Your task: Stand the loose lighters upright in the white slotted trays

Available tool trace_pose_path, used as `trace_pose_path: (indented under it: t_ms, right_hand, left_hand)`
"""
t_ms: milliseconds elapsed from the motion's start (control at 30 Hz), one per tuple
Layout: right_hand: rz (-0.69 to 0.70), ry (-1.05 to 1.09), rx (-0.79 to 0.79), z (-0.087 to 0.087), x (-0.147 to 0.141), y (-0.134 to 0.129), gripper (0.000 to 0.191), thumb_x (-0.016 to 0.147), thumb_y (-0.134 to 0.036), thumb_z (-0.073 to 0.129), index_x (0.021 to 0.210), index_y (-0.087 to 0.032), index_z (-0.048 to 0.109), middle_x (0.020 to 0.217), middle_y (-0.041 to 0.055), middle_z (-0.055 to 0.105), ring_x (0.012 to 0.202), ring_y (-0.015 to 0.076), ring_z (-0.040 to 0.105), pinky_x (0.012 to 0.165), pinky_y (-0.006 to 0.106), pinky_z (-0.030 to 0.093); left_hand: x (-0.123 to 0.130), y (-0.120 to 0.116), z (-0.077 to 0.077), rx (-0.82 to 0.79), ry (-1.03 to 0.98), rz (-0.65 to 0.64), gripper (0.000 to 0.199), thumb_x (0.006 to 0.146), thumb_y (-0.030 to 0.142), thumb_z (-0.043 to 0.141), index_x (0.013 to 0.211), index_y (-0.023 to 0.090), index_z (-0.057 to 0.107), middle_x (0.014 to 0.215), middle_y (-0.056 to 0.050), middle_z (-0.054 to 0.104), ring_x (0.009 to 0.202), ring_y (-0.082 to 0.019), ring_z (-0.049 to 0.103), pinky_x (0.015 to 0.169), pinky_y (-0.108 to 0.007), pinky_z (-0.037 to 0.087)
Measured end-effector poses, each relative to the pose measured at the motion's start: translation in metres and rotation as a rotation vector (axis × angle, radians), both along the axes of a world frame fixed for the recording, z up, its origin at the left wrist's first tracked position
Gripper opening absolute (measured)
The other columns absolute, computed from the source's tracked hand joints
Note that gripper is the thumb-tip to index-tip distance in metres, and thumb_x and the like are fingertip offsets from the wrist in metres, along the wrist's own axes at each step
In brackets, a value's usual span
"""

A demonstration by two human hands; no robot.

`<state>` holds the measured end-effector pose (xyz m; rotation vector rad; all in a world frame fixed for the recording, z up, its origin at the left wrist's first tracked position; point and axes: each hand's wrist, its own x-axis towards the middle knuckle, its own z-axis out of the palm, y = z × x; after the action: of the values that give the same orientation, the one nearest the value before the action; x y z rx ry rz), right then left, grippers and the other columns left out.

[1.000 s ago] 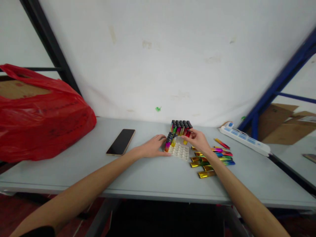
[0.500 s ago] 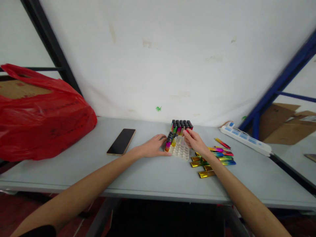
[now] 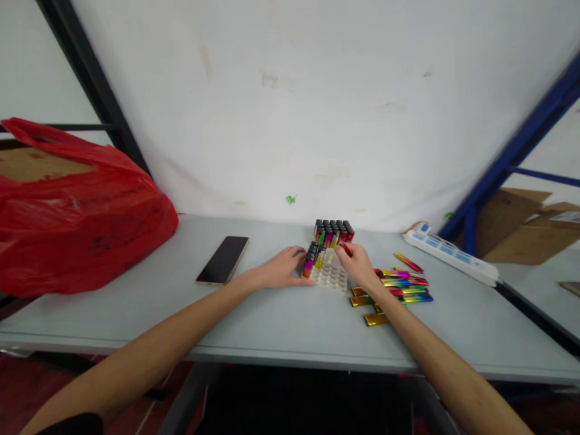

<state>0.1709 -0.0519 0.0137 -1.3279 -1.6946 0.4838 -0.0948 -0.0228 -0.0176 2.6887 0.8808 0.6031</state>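
Observation:
A clear plastic tray (image 3: 334, 277) with round slots lies on the table; several lighters (image 3: 309, 264) stand in its left side. My left hand (image 3: 286, 269) rests at the tray's left edge, thumb and fingers apart around its corner, holding nothing. Over the tray's right back part, my right hand (image 3: 354, 261) is closed on a red lighter. Behind the tray stands a block of upright colourful lighters (image 3: 334, 232) with black tops. Loose shiny lighters (image 3: 375, 319) lie in a pile to the right, partly under my right forearm.
A black phone (image 3: 223, 260) lies on the table (image 3: 272, 326) to the left. At the far left is a red plastic bag (image 3: 81, 223). A white power strip (image 3: 451, 255) lies at the back right, with cardboard boxes (image 3: 516, 226) beyond a blue frame.
My right hand has shifted slightly down and right, and more of the red lighter in it shows. My left hand has stayed in place.

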Motion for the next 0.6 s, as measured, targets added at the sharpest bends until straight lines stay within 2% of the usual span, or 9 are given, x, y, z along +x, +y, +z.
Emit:
trace_pose_path:
  t_ms: [200,400,500,600]
  right_hand:
    - [0.026,-0.072,0.076,0.002,0.003,-0.002,0.061,0.098,-0.078,0.046,0.063,-0.027,0.041,0.058,-0.0025,0.044,0.059,0.0155,0.042,0.060,0.032,0.030]
    - [0.238,-0.218,0.106,0.011,0.008,-0.009,0.049,0.114,-0.066,0.039,0.085,-0.027,0.048,0.074,0.0005,0.060,0.070,0.0202,0.060,0.067,0.032,0.045]
    - [0.278,-0.347,0.238,0.014,0.011,-0.009,0.050,0.115,-0.064,0.038,0.084,-0.027,0.049,0.084,0.0053,0.063,0.080,0.0222,0.063,0.075,0.033,0.049]
    - [0.300,-0.413,0.246,0.014,0.012,-0.009,0.050,0.117,-0.059,0.040,0.079,-0.027,0.044,0.075,0.0023,0.060,0.072,0.0200,0.059,0.073,0.032,0.046]
  left_hand:
    - [0.001,-0.001,0.002,-0.006,0.027,0.013,0.083,0.096,0.077,0.077,0.150,0.016,0.061,0.154,-0.023,0.063,0.147,-0.042,0.059,0.128,-0.053,0.047]
    - [0.001,-0.003,0.003,0.005,0.009,0.007,0.079,0.096,0.076,0.077,0.148,0.018,0.063,0.151,-0.020,0.065,0.144,-0.041,0.060,0.126,-0.052,0.048]
    - [0.001,-0.004,0.003,0.009,0.017,0.010,0.079,0.097,0.075,0.077,0.148,0.017,0.063,0.152,-0.021,0.064,0.144,-0.041,0.060,0.126,-0.053,0.048]
    - [0.001,-0.004,0.004,0.006,0.029,0.014,0.079,0.097,0.073,0.079,0.148,0.015,0.062,0.152,-0.022,0.063,0.145,-0.042,0.059,0.127,-0.054,0.047]
